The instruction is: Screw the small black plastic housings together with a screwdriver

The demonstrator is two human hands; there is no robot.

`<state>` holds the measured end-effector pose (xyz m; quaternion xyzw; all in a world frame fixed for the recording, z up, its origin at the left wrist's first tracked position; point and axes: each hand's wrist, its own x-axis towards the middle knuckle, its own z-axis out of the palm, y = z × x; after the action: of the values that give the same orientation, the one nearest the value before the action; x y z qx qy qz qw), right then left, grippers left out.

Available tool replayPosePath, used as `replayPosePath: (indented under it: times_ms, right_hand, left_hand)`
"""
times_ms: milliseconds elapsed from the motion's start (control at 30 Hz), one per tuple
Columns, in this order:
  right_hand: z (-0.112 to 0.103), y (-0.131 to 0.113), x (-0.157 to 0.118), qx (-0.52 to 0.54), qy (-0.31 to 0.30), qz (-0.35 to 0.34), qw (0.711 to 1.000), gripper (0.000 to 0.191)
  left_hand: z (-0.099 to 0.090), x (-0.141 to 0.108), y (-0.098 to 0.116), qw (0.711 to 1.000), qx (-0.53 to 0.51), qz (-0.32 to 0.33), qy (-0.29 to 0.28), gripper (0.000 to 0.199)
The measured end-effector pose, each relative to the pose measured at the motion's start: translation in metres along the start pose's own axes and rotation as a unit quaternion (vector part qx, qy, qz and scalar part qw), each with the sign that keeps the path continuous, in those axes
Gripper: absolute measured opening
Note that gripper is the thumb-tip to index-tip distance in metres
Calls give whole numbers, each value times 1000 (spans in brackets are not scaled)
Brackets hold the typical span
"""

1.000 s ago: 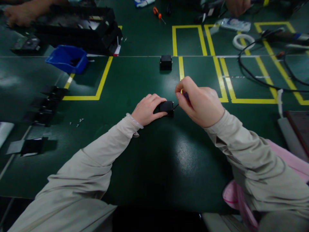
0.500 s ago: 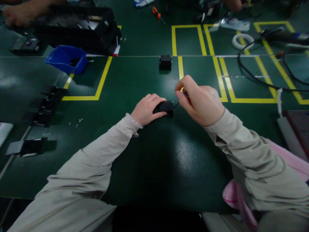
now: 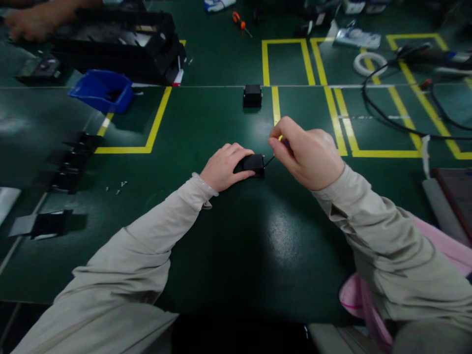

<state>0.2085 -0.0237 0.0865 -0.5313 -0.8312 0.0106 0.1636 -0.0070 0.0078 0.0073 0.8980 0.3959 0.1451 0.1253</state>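
My left hand (image 3: 225, 167) grips a small black box-shaped part (image 3: 254, 163) against the green table, thumb on the near side and fingers over the far side. My right hand (image 3: 308, 155) is closed around a screwdriver (image 3: 270, 161); its handle is mostly hidden in the fingers. The thin dark shaft slants down to the right end of the black part, where small metal bits show. A similar black part (image 3: 252, 96) stands farther back. Several small screws (image 3: 121, 187) lie on the table left of my left hand.
At the left are a blue bin (image 3: 103, 91), a row of black parts (image 3: 75, 160) and a black tray (image 3: 118, 44), with another person's hand (image 3: 29, 23) beside it. An orange screwdriver (image 3: 239, 20) lies at the back. A white tape roll (image 3: 369, 64) and black cable (image 3: 391, 120) are on the right.
My right hand has shifted very slightly, with the screwdriver still at the part's end. My left hand stays put. Another person's hand at the back right has left the view.
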Motion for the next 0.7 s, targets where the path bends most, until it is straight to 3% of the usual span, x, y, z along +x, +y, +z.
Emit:
replayPosePath:
  times_ms: [700]
  right_hand:
    - [0,-1,0,5,-9,-2,1000,35]
  left_hand:
    - [1,0,-2,1000,0,1,1,46]
